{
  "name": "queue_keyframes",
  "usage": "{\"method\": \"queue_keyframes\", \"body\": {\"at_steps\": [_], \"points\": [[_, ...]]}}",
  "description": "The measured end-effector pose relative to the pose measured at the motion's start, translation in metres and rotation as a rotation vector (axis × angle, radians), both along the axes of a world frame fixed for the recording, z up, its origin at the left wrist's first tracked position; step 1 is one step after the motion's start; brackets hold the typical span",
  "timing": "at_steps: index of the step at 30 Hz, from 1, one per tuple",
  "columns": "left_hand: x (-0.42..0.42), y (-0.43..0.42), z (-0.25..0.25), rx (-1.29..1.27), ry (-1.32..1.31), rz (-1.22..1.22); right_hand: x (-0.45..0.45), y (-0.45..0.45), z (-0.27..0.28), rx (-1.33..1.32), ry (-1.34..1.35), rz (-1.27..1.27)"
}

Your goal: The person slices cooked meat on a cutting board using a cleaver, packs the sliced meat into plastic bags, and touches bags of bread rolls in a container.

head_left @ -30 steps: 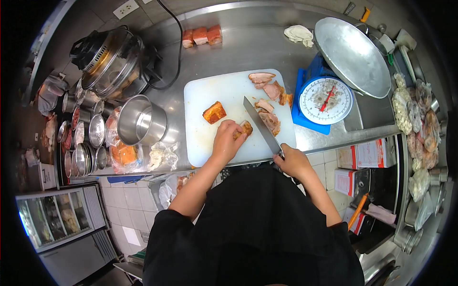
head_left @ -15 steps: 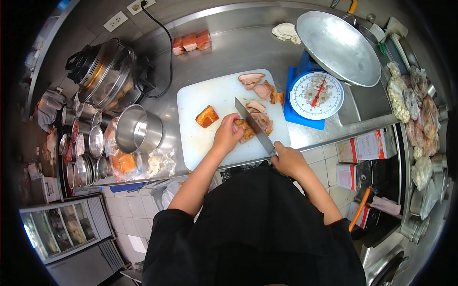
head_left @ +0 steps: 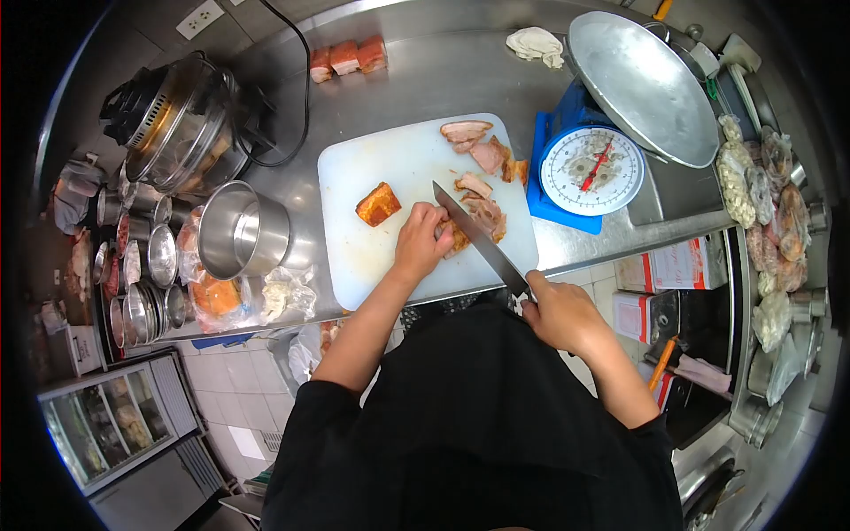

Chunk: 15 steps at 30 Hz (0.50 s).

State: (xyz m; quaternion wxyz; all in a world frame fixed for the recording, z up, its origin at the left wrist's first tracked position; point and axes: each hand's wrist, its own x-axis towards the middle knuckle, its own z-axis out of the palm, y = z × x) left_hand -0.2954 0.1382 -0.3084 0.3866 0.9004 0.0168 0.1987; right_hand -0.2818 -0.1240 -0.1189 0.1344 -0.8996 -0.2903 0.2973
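Gripping the knife (head_left: 481, 241) by its handle, your right hand (head_left: 564, 311) is closed near the board's lower right corner, the blade slanting toward the upper left of the frame. Your left hand (head_left: 420, 242) has its fingers curled and closed on the meat piece (head_left: 457, 240) near the middle of the frame; the piece lies just right of those fingers, partly hidden by them, between them and the blade. How far the fingertips wrap it, you can't tell.

Across the blade, cut meat (head_left: 485, 215) lies close by, with more slices (head_left: 487, 155) toward the upper right of the white cutting board (head_left: 350, 265). A browned block (head_left: 378, 204) sits apart, up and left of your curled fingers. Right of the board stands the blue scale (head_left: 591, 172); left of it, a steel pot (head_left: 243, 232).
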Motion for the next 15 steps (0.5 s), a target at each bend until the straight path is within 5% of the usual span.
{"method": "queue_keyframes", "body": {"at_steps": [15], "points": [[0.001, 0.001, -0.003, -0.013, -0.024, -0.017, 0.014, 0.049, 0.012, -0.082, 0.122, 0.014]]}}
